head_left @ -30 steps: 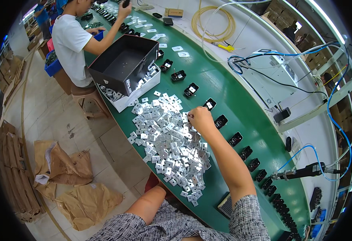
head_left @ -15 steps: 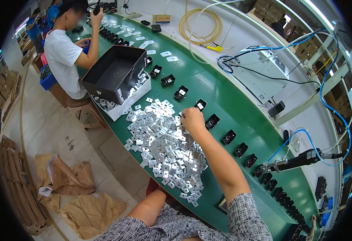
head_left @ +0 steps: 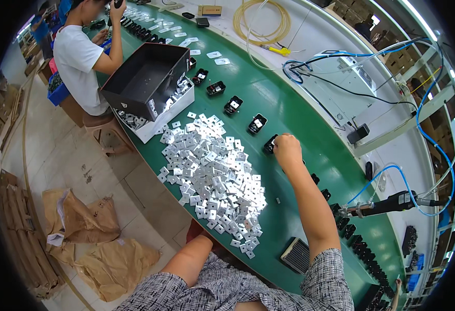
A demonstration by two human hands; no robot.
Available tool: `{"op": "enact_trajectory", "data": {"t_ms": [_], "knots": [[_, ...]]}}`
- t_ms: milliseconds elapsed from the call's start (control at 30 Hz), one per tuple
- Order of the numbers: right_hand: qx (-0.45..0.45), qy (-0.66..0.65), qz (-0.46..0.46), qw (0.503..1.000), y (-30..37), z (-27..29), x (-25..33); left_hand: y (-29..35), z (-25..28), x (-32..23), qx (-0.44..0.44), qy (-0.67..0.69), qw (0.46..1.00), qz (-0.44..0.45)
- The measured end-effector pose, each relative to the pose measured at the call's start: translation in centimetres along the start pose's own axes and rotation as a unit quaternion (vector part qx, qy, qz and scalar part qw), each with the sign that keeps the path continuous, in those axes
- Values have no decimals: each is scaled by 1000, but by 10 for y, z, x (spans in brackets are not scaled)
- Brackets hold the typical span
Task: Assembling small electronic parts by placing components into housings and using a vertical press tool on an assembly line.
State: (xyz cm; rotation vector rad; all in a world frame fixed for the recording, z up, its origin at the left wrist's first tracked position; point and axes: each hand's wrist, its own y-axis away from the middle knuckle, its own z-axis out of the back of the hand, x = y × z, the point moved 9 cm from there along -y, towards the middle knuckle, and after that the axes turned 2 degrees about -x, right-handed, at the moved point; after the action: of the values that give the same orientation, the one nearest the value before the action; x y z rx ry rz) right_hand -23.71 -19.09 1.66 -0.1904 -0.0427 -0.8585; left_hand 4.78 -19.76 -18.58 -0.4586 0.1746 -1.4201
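Observation:
My right hand is over a small black plastic housing in the row across the green table, its fingers pinched together at the housing's right side. Whatever they hold is hidden behind the hand. To the left lies a big heap of small silver metal plates with holes. The nearest housing on the left has a bright plate inside, and another one beyond it does too. My left forearm reaches toward the table's near edge; the left hand itself is out of sight below it.
A black box rests on a white box of plates. A black power screwdriver hangs at right on a blue hose. A dark ribbed block lies near my right elbow. A co-worker sits at far left.
My right hand has moved right, from the heap's edge to a black housing in the row. The view has shifted slightly, and the ribbed block now shows more fully.

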Motion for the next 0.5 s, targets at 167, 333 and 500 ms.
{"op": "enact_trajectory", "data": {"t_ms": [167,333,500], "knots": [[4,23,-6,1000,-12,-15,3,28,-81,-20,40,-854,413,-315],[16,59,-20,998,-9,-20,-20,7,-59,-29,65,-764,565,-305],[5,165,42,985,-9,-15,20,5,-35,-13,119,-681,664,-285]]}}
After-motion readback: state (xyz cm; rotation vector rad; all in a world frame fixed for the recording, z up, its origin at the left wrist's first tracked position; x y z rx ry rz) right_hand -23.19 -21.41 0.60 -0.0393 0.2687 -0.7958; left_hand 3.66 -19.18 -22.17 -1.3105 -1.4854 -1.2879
